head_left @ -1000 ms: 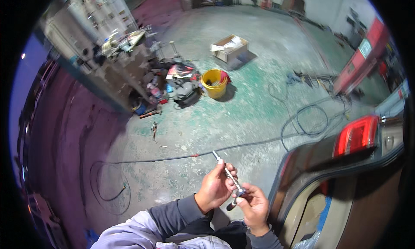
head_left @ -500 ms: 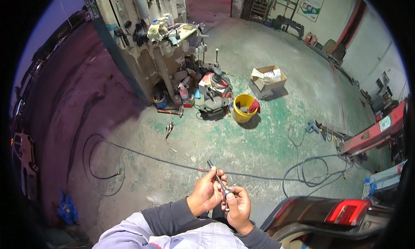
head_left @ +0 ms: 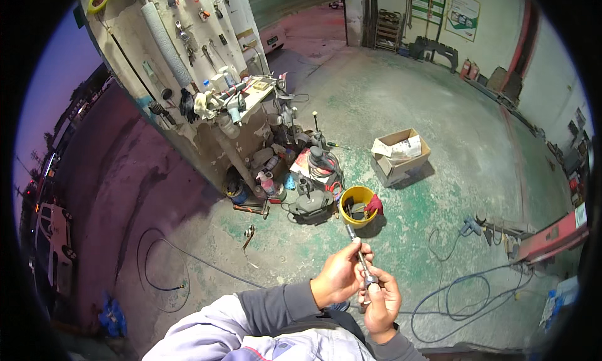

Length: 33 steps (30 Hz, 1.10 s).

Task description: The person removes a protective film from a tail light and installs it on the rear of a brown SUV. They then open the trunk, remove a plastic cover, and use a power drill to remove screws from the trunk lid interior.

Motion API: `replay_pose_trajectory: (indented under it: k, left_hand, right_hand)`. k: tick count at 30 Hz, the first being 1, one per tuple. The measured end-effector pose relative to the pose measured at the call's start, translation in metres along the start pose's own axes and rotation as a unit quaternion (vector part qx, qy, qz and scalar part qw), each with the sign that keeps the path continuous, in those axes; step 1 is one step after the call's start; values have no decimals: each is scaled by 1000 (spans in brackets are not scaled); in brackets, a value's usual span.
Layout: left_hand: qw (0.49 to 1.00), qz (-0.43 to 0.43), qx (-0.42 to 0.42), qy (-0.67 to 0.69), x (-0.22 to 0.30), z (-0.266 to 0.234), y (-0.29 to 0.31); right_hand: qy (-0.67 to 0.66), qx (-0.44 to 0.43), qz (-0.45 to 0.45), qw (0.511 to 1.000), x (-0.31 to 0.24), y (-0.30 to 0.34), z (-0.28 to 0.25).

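Observation:
Both hands hold a metal socket wrench (head_left: 362, 259) with a slim extension bar, in front of my body. It slants, its thicker dark tip pointing up and away from me. My left hand (head_left: 337, 277) pinches the bar between thumb and fingers. Around the rounded metal head at its lower end, my right hand (head_left: 384, 301) is closed, with the thumb on top. Part of the wrench below the head is hidden by the fingers. In the picture the tip lies just below a yellow bucket (head_left: 346, 218), which stands farther off on the floor.
Beyond the bucket sits an open cardboard box (head_left: 395, 167). A dark machine case (head_left: 310, 205) and a cluttered shelf (head_left: 257, 94) stand by the pillar. Dark hose (head_left: 451, 301) coils across the floor at right, near a red lift arm (head_left: 552, 235). A loose tool (head_left: 249, 234) lies left of centre.
The view has shifted, so the hands sit farther right in the picture and the vehicle's red tail light has left it. Both hands keep their grip on the socket wrench.

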<state>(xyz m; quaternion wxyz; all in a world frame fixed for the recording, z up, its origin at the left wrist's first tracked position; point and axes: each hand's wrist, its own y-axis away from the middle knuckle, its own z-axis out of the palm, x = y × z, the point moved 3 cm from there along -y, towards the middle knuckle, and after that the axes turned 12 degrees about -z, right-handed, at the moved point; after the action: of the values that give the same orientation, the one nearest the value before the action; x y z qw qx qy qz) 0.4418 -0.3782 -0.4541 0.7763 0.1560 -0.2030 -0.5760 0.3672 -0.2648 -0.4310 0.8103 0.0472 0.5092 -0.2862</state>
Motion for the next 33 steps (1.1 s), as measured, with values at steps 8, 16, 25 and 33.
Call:
replay_pose_trajectory:
  k: [8,16,25,33]
  left_hand:
    - [996,-62,34,61,27,56,-149]
    - [996,-84,-15,-5,91,176,-383]
    - [964,-239,-43,-113,79,350,-636]
    - [939,-171,6,-298,58,474,-890]
  right_hand:
    - [93,-18,-56,994,-10,-137,-93]
    - [329,-22,-110,938,-59,-354,-231]
    - [350,124,-197,907,-131,-524,-408]
    - [398,157,-285,858,-162,-690,-612]
